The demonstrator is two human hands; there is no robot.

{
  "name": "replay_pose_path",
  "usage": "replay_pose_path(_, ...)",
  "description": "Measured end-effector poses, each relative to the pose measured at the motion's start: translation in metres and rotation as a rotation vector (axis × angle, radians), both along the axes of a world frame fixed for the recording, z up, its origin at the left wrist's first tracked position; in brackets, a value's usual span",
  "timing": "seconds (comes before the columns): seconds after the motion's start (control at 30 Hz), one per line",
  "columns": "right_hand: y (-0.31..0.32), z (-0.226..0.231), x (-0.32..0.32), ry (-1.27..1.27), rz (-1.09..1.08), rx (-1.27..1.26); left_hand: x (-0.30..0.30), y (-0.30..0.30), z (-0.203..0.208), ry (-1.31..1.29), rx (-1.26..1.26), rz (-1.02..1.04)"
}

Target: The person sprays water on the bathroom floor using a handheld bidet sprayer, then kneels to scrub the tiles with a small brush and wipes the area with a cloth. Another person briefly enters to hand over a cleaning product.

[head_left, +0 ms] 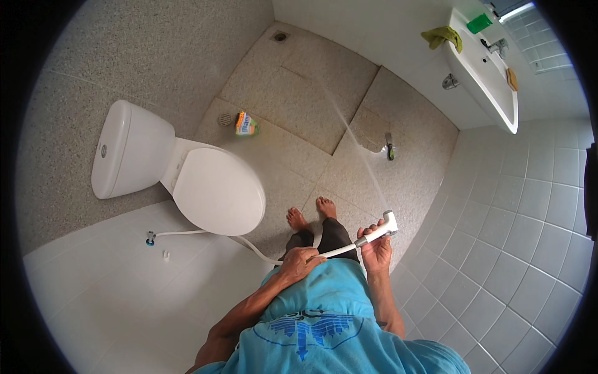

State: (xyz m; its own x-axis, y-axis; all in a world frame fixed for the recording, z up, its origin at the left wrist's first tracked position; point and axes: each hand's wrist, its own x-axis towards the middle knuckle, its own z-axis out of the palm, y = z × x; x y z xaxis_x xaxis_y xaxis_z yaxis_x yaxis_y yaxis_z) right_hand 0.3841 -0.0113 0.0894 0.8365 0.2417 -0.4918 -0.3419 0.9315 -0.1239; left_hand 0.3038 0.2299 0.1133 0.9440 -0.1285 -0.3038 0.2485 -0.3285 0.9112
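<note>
My right hand (377,254) is closed around the handle of a white bidet sprayer (380,230), held in front of my right side. From its head a thin jet of water (356,142) shoots forward and left across the floor. A white hose (339,251) runs from the handle's grey end to my left hand (300,265), whose fingers wrap round it near my waist. Beyond that hand the hose (254,249) curves behind the toilet bowl to a wall valve (151,237). A small dark and green object (390,151) lies on the wet floor ahead.
At left stands a white toilet (218,190), lid down. A colourful packet (246,124) sits near a round floor drain (225,119). A basin (483,68) at far right bears a green cloth (442,38). The floor has a stepped edge (355,112).
</note>
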Motion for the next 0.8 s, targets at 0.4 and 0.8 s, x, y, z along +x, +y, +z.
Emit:
replay_pose_path(0.4,-0.021,0.019,-0.028,0.005,-0.154,-0.089,0.005,-0.006,-0.006,-0.031,0.004,-0.135)
replay_pose_path(0.8,-0.037,0.033,-0.060,-0.029,-0.240,-0.120,0.004,-0.017,-0.010,-0.002,-0.031,-0.280)
